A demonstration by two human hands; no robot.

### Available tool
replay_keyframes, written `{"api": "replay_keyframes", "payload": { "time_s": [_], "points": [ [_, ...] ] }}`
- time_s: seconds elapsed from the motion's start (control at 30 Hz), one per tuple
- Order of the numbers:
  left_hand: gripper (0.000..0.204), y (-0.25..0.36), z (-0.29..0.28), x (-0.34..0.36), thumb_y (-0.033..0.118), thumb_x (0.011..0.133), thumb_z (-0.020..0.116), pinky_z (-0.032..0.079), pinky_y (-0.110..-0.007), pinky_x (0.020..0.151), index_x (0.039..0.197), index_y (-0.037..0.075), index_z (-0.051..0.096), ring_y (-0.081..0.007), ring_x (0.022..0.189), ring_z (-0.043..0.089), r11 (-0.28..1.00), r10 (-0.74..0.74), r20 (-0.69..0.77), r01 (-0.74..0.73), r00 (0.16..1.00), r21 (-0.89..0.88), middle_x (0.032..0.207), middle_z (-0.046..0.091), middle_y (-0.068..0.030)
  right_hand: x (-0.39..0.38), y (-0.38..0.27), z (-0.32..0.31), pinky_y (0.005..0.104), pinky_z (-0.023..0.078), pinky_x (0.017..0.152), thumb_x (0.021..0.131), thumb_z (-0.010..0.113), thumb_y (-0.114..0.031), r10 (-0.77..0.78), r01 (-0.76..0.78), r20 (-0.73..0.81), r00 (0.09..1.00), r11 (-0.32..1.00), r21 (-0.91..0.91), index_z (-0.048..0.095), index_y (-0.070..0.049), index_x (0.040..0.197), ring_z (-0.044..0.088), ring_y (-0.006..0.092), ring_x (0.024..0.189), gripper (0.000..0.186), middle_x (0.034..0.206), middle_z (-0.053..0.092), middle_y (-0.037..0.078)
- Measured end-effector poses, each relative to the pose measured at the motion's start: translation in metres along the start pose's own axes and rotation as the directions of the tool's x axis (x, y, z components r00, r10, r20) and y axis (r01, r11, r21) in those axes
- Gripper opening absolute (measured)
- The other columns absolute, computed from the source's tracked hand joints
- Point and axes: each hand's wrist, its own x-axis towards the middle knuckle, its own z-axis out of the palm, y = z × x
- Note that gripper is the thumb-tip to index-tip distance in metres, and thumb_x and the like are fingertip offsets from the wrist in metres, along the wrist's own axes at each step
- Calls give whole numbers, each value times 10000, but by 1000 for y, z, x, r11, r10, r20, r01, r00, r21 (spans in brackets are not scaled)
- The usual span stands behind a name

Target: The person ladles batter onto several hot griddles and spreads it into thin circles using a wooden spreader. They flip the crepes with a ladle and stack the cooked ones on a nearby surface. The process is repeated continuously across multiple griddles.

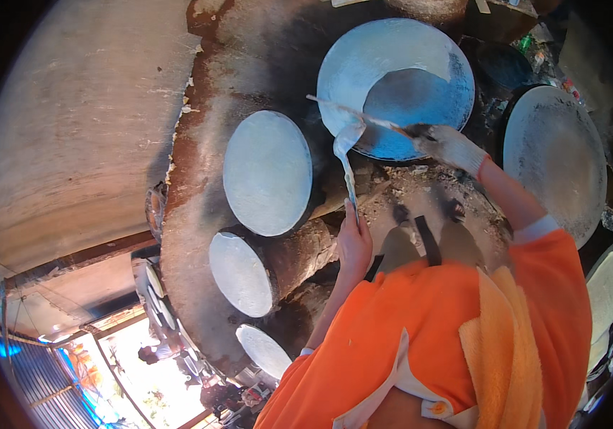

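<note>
Big round pan (421, 50) at 12 o'clock, half coated white. My right hand (446, 145) (gloved) is clamped on the stick (353, 113); left hand (354, 239) pinches the hanging sheet (346, 154). Mid-lift; next needs slow, even peel.

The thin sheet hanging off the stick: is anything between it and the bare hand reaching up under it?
Nothing visible. The left hand already touches the lower end of the thin sheet, which hangs from the stick held by the gloved right hand, in front of the large round pan.
</note>
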Motion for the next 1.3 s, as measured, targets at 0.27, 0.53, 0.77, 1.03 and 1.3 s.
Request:
{"api": "replay_keyframes", "payload": {
  "time_s": [0.27, 0.53, 0.77, 1.03, 1.3],
  "points": [
    [325, -28, -99, -4, 130, 879, 510, 310, -172, 410, 1196, 61, 488, -14, 499, 389, 485, -117, 389, 394, 914, -780, 644, 473, 31, -72, 58, 88, 195, 367, 444, 867, 554, -261, 369, 26, 255, 894, -610, 792, 514, -126, 975, 443, 53, 568, 177, 732, 490, -32],
    [321, -41, -175, 61, 218, 927, 349, 231, -192, 311, 1157, 4, 416, -56, 335, 261, 318, 165, -2, -55, 986, -947, 575, 367, -5, 55, -27, 260, 262, 401, 449, 907, 411, -371, 564, 232, -24, 825, -300, 925, 439, -143, 1045, 484, 92, 521, 269, 674, 490, -12],
    [201, -101, -174, 13, 205, 892, 349, 227, -200, 288, 953, 39, 446, -59, 313, 241, 107, 52, 191, 184, 980, -977, 545, 343, 0, 94, -97, 256, 294, 333, 341, 903, 437, -370, 568, 37, -223, 792, 321, 946, 470, -141, 846, 393, 120, 414, 238, 550, 410, -17],
    [163, -124, -168, -71, 201, 849, 361, 232, -217, 277, 891, 67, 443, -82, 295, 249, 151, -22, 253, 253, 967, -955, 510, 354, -3, 35, -17, 279, 270, 338, 351, 893, 461, -373, 509, 172, -544, 667, 605, 777, 487, -146, 887, 384, 98, 404, 228, 543, 411, -32],
    [184, -99, -149, -74, 233, 895, 382, 233, -217, 300, 899, 61, 446, -64, 322, 255, 119, 39, 354, 348, 934, -930, 538, 368, -2, -23, -40, 219, 257, 329, 350, 892, 482, -343, 594, 219, -397, 700, 351, 910, 482, -176, 931, 393, 85, 400, 171, 554, 450, -38]
  ]
}}
